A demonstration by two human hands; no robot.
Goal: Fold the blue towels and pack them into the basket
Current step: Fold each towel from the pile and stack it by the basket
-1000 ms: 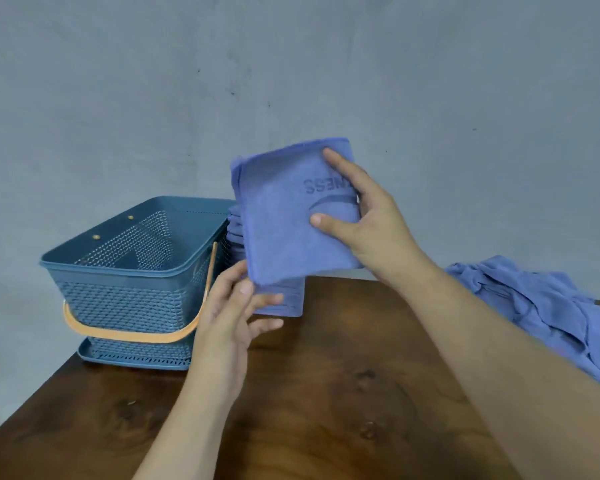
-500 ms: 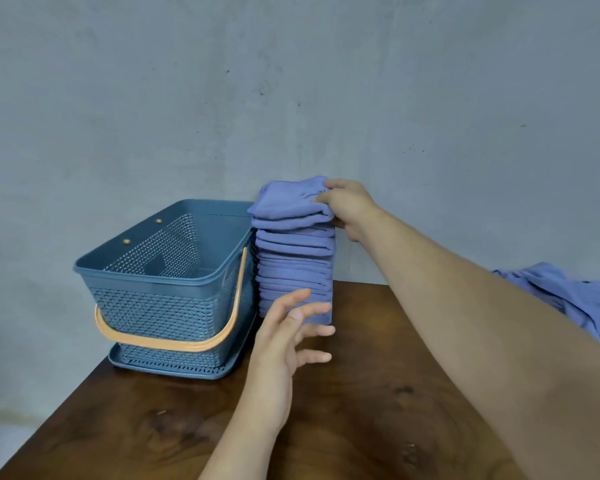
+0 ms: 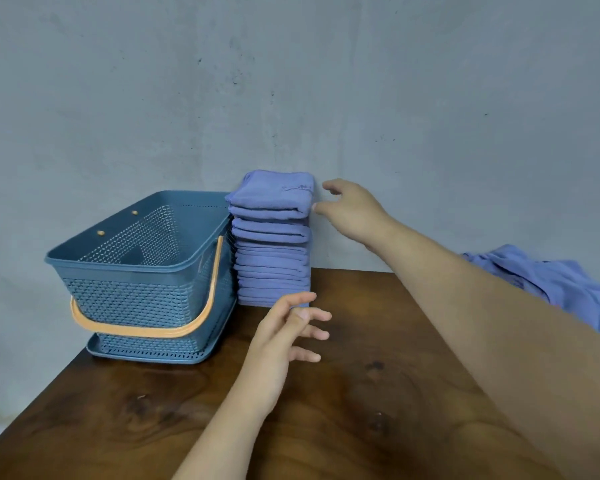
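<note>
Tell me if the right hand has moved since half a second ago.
Yes. The right hand has come off the top of the towel stack, to its right.

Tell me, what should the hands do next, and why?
Probably the right hand should reach for the crumpled pile of towels and take one to fold. It and the left hand hold nothing, the folded stack stands beside the basket, and that pile is not yet folded.
</note>
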